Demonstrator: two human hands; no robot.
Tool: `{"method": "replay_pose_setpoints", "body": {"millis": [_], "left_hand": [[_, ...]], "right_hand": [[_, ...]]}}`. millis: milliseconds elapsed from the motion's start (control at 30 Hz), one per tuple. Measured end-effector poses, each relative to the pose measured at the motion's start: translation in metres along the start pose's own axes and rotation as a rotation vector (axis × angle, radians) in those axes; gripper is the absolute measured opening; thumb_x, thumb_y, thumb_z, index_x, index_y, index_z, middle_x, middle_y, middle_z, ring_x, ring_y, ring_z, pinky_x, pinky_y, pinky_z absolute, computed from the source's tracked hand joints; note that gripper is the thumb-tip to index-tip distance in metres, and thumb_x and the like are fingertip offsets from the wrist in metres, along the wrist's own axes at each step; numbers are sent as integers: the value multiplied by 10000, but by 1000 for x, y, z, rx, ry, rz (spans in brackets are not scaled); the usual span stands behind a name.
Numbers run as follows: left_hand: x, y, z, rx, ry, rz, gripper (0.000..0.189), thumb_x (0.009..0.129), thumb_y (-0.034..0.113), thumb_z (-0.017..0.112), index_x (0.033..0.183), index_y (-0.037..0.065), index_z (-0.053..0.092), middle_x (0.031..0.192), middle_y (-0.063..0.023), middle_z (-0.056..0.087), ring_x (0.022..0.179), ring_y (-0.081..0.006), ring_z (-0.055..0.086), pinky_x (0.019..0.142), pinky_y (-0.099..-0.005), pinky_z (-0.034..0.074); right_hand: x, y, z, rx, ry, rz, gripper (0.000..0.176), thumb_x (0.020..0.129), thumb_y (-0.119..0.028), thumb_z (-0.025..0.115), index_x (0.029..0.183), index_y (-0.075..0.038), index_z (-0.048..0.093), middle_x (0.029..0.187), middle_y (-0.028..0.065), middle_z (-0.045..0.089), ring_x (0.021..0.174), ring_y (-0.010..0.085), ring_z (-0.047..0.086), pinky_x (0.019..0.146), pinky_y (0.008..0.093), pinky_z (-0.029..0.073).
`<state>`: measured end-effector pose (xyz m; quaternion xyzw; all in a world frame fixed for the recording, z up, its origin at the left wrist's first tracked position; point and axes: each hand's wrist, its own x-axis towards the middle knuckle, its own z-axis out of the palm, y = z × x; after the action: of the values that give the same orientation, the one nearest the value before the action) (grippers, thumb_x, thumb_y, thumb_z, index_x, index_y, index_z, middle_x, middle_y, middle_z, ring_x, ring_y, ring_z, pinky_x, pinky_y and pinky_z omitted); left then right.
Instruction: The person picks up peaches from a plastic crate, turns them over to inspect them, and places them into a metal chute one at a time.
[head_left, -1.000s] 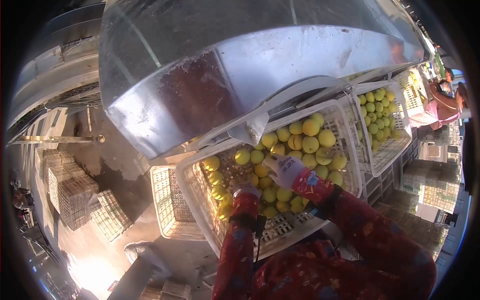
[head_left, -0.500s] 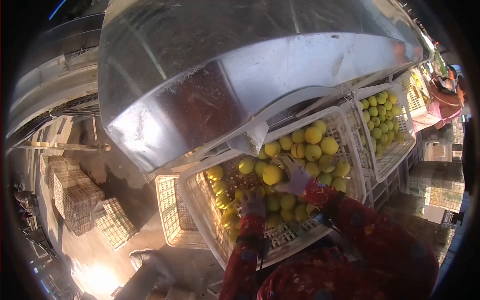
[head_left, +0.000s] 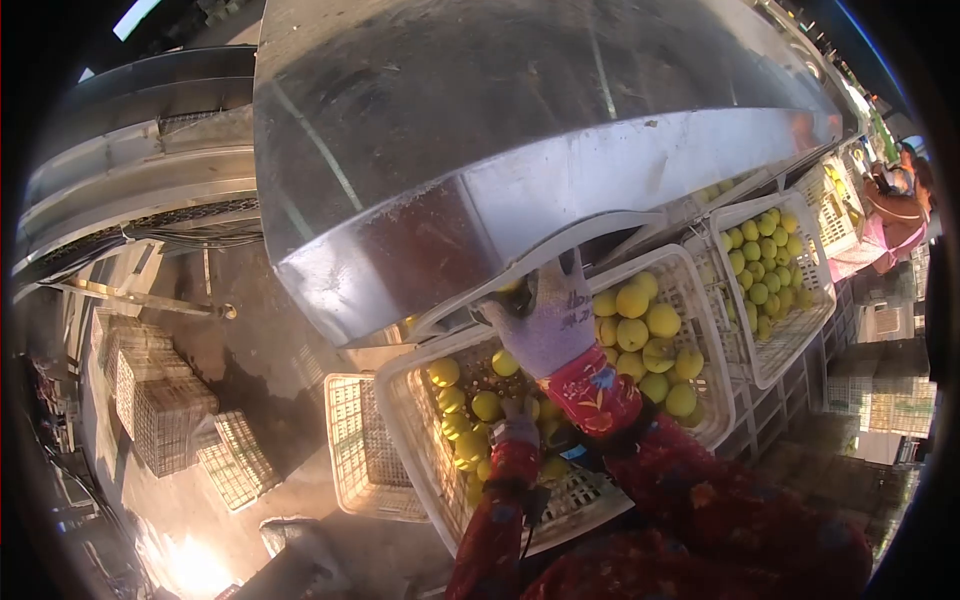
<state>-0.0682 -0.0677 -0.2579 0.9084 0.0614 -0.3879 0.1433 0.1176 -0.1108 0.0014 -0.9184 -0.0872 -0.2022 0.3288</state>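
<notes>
My gloved right hand [head_left: 552, 315] reaches over the crate's far edge to the opening under the metal rim [head_left: 400, 245]. Its thumb and fingers are around a partly hidden yellow-green round fruit [head_left: 514, 286]. Lower down, my gloved left hand [head_left: 516, 428] is inside the white plastic crate [head_left: 402, 478], its fingers curled among the fruit. What they close on is mostly covered by the hand. Several more fruits [head_left: 660, 320] lie in the crate, grouped on both sides of my right arm.
Another crate [head_left: 833, 290] of fruit stands to the right, with a person [head_left: 895, 205] beyond it. A pale crate [head_left: 345, 450] sits low at the left. Stacked crates [head_left: 170, 405] stand on the floor farther left. The large metal surface [head_left: 480, 70] spans the far side.
My right hand has moved from the crate's fruit up and away to the opening under the metal rim. My left hand has shifted slightly right and down, staying among the fruit.
</notes>
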Motion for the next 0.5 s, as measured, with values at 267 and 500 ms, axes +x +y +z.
{"method": "replay_pose_setpoints", "body": {"millis": [267, 500], "left_hand": [[-69, -46, -70, -1194, 168, 8, 637, 893, 198, 632, 1441, 101, 321, 1343, -199, 482, 1186, -313, 550, 914, -408, 505], [-142, -52, -115, -2357, -50, 227, 593, 938, 322, 633, 1418, 66, 398, 1263, -104, 559, 1089, -262, 599, 840, -396, 560]], "right_hand": [[-57, 48, -40, 390, -264, 66, 434, 813, -176, 751, 1171, -41, 545, 981, 129, 641, 724, 225, 678, 650, 329, 536], [-151, 129, 121, -351, -769, -82, 468, 797, -263, 706, 1199, -74, 558, 1029, 160, 654, 1029, 342, 620, 882, 432, 494]]}}
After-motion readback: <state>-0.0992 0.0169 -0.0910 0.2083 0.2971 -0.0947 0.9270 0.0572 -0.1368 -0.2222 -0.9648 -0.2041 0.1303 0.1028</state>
